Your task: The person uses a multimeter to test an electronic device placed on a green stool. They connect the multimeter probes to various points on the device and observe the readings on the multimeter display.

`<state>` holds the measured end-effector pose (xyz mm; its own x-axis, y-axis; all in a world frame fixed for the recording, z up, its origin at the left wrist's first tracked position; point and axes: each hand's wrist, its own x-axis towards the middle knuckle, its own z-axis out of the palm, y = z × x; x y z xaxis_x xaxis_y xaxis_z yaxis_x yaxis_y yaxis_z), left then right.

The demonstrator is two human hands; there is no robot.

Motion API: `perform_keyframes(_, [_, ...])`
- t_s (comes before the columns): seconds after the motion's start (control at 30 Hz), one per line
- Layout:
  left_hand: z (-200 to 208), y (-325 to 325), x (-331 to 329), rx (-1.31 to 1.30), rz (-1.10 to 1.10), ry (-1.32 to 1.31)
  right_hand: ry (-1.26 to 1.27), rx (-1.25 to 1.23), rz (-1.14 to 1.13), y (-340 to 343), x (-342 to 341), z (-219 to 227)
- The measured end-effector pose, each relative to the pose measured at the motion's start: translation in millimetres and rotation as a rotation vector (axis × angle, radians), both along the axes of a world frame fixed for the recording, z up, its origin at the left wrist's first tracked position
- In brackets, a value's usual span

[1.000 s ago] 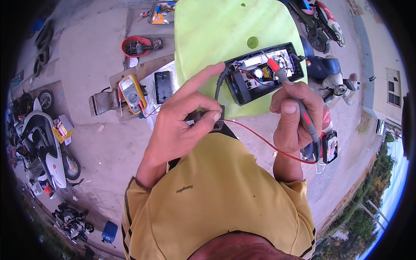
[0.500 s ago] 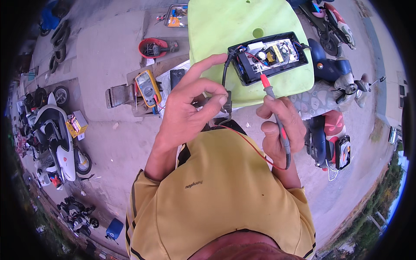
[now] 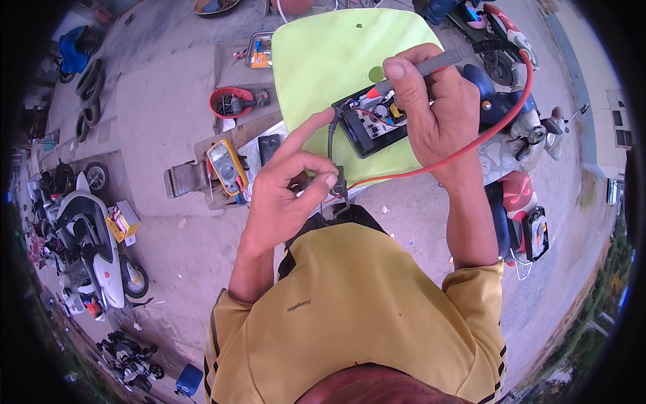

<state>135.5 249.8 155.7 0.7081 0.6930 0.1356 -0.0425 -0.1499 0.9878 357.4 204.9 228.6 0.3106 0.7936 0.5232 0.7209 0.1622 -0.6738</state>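
The right hand (image 3: 441, 111) is gripping a red-tipped test probe (image 3: 404, 77) in a closed fist, pressing its tip onto the circuit board in the opened black case (image 3: 370, 124) lying on the green stool seat (image 3: 330, 60). The left hand (image 3: 289, 188) is pinching what appears to be the case's cable plug (image 3: 338, 185), index finger extended. The step in hand is probing; the next move is calling for a steady tip while reading the yellow multimeter (image 3: 225, 167)

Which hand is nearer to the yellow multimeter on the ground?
Left. The left hand is just beside the yellow multimeter, holding a black plug. The right hand is farther away, above the open black box, holding a probe.
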Motion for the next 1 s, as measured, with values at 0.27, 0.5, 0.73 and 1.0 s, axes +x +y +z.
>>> perform_keyframes(0.27, [-2, 0, 2, -0.009, 0.009, -0.018, 0.021, -0.182, 0.022, 24, 9, -10])
perform_keyframes(0.5, [1, 2, 1, 0.027, 0.035, -0.029, 0.18, 0.021, 0.156, 9, 9, -11])
perform_keyframes(0.73, [5, -12, -22, -0.039, 0.177, -0.19, 0.187, 0.086, 0.106, -56, -33, -13])
perform_keyframes(1.0, [9, -34, -49, -0.039, 0.33, -0.475, 0.019, -0.117, 0.303, -92, -82, -45])
